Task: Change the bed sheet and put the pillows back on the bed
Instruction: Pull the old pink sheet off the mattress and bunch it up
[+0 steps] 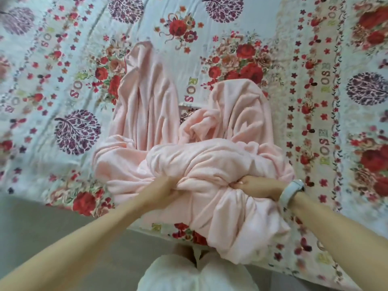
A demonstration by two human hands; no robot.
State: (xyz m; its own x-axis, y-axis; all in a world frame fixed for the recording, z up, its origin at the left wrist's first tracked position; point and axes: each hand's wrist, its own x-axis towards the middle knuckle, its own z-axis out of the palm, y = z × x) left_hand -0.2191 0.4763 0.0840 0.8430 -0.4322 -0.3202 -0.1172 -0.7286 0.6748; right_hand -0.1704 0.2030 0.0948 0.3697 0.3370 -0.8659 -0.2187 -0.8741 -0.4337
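A pale pink sheet point(210, 164) lies bunched in a heap near the bed's front edge, with two long folds trailing away across the bed. Under it the bed wears a white sheet printed with red roses point(63, 59). My left hand point(162, 192) grips a gathered fold at the heap's near side. My right hand point(258, 186), with a white band on its wrist, grips another fold a little to the right. The fingertips of both hands are buried in the cloth. No pillows are in view.
The bed's front edge point(147, 225) runs across the lower part of the view, with grey floor point(52, 227) at the lower left. My legs in white trousers point(197, 276) stand against that edge. A small white object point(190, 105) peeks out between the pink folds.
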